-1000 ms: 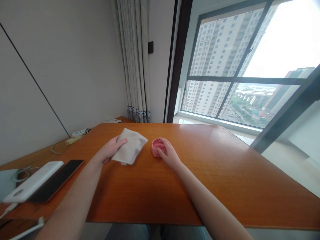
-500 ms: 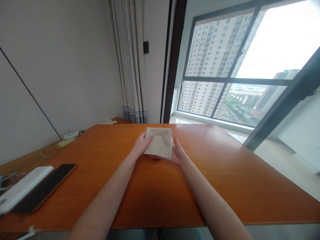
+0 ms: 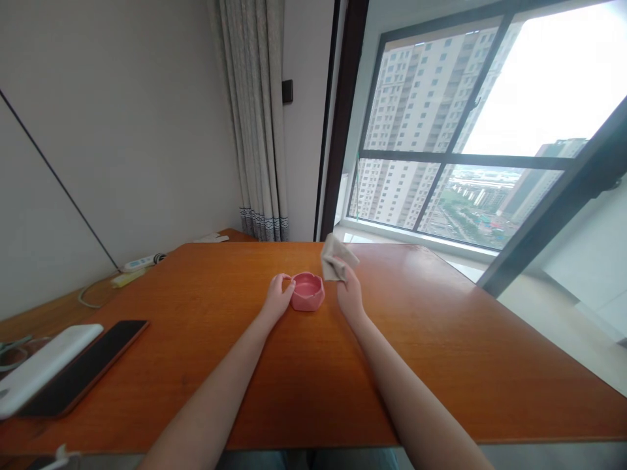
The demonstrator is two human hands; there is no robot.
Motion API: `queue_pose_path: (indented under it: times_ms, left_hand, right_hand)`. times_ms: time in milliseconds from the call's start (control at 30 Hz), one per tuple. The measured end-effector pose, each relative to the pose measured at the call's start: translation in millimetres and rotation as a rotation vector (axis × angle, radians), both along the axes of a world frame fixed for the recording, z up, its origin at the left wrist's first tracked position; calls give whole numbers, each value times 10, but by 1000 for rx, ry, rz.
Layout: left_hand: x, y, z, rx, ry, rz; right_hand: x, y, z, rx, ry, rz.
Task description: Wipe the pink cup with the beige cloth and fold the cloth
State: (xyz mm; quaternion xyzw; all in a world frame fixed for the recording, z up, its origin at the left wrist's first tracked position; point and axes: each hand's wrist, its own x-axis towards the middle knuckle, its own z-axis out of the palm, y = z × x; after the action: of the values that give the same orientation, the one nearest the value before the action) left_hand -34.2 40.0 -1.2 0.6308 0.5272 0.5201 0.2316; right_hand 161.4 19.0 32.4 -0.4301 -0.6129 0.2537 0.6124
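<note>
1. The pink dish [image 3: 307, 291], a small faceted bowl with a notched rim, stood upright on the wooden table [image 3: 441, 365], between the two hands and toward the table's far middle.
2. The left hand [image 3: 277, 299] rested against the dish's left wall, fingers curled round that side and touching it; the dish remained on the table surface, so the grip was a light steadying hold rather than a lift.
3. The right hand [image 3: 349, 294] lay just right of the dish, apart from its rim, and was clenched on a beige cloth [image 3: 335, 259]. The cloth was bunched and rose above the fingers, clear of the dish and of the table.
4. Both forearms ran from the near table edge toward the dish, converging on it.
5. Well to the left of the left hand, near the table's left edge, lay a dark phone [image 3: 83, 375] and, touching its outer side, a white power bank [image 3: 42, 369].
6. Farther left and beyond, by the wall, lay a white power strip [image 3: 140, 262] with its cable.
7. Beyond the grip hung a pale curtain [image 3: 259, 117]; to its right stood a large window [image 3: 470, 124] facing tower blocks.
</note>
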Motion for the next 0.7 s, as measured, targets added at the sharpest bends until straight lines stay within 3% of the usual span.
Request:
queue_pose_path:
  times_ms: [100, 167, 467, 567, 700]
  left_hand:
    - [62, -39, -117, 28, 44, -141]
    - [89, -72, -147, 16, 59, -187]
    - [131, -102, -202, -91, -177, -181]
    - [120, -111, -145, -128, -282, -227]
    - [141, -189, -25, -241, -584, -244]
  right_hand:
    - [-136, -59, -68, 25, -560, 83]
    - [-217, -85, -94, 1, -719, 120]
    - [-248, -109, -89, 85, -1029, 119]
    - [-260, -70, -159, 96, -1024, 91]
    - [-302, -87, -232, 143, -961, -41]
